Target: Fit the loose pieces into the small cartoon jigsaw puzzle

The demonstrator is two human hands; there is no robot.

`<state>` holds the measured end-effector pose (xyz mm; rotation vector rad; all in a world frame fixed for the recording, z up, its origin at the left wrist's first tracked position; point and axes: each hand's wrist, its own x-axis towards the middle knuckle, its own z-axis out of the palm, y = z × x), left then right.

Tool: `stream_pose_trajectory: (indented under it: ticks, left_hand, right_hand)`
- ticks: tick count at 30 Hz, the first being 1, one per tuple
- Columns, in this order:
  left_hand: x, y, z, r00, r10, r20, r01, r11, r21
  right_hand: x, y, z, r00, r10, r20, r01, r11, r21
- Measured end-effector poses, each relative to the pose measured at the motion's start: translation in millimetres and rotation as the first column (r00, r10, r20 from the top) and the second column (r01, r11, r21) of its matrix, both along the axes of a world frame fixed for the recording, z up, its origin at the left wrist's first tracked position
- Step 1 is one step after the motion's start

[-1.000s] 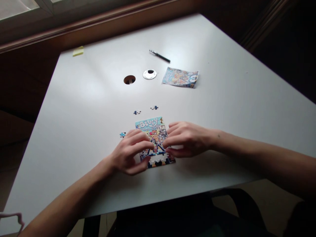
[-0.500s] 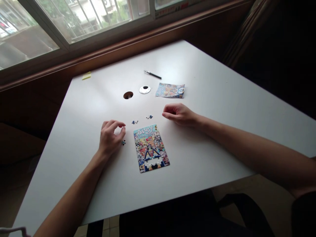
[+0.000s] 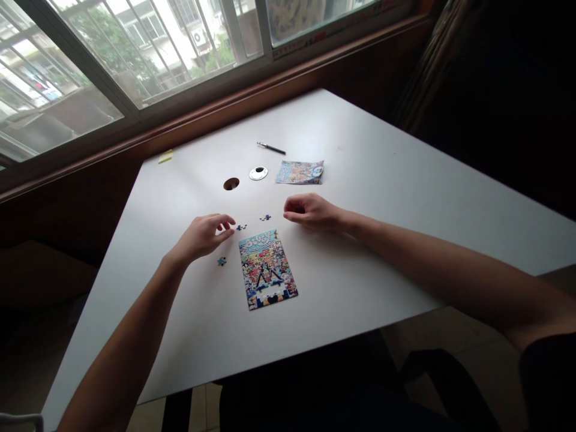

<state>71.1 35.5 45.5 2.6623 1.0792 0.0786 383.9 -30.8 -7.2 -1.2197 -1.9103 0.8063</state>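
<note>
A colourful jigsaw puzzle (image 3: 266, 258) lies on the white table in front of me, with a pale gap in its lower part. Just past its top edge are two loose blue-and-white pieces: a puzzle piece (image 3: 242, 227) on the left and another piece (image 3: 266, 218) on the right. My left hand (image 3: 204, 236) is open, its thumb and fingertips right beside the left piece. A third loose piece (image 3: 222, 261) lies below this hand, left of the puzzle. Loosely curled, my right hand (image 3: 312, 212) rests on the table right of the pieces; nothing shows in it.
Beyond my right hand lies a crumpled picture sheet (image 3: 300, 172). Further back are a pen (image 3: 271, 147), a round metal cover (image 3: 258, 173) and a hole (image 3: 231, 184) in the table. A yellow sticker (image 3: 165, 156) marks the far left edge, below the window.
My left hand has moved up and right from the third piece, which is now uncovered, to the left upper piece. The camera view has shifted; my right hand stays curled in place.
</note>
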Motion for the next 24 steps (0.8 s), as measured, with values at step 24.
stream_pose_trajectory:
  ticks: [24]
  left_hand:
    - [33, -46, 5.5, 0.871, 0.241, 0.428, 0.077, 0.794, -0.603]
  right_hand:
    - [-28, -31, 7.5, 0.983, 0.171, -0.062, -0.135, 0.914, 0.384]
